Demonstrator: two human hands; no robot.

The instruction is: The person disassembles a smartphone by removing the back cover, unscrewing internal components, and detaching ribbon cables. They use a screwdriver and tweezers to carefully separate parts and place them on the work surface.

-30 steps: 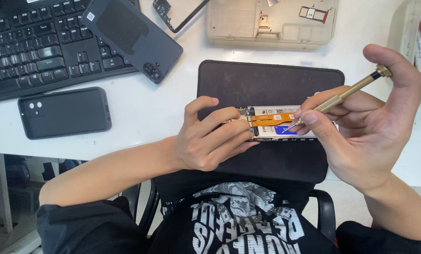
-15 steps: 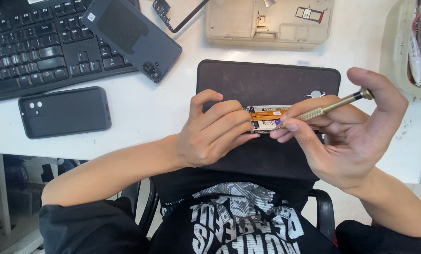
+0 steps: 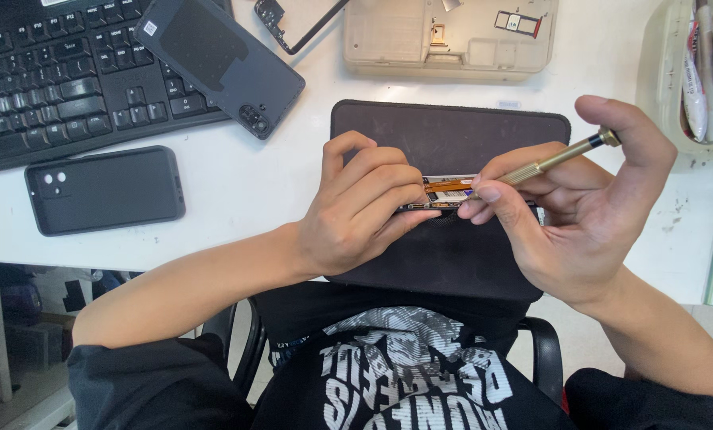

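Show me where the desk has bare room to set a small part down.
Bare white desk lies between the black phone case, the dark back cover and the dark mat. Another patch sits right of the mat, before the clear bin. The mat's middle is crowded: left hand, right hand, screwdriver, opened phone.

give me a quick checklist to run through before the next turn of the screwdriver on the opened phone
1. Phone steadied: the left hand presses on the opened phone on the dark mat. Ok.
2. Tool grip: the right hand holds the brass screwdriver, forefinger over its end cap. Ok.
3. Tip seated in a screw: hidden by the fingers. Cannot tell.
4. Orange flex cable clear of the tip: it lies right beside the fingertips. Cannot tell.
5. Parts tray within reach: just beyond the mat. Ok.
6. Phone fully on the mat: the hands cover both ends. Cannot tell.
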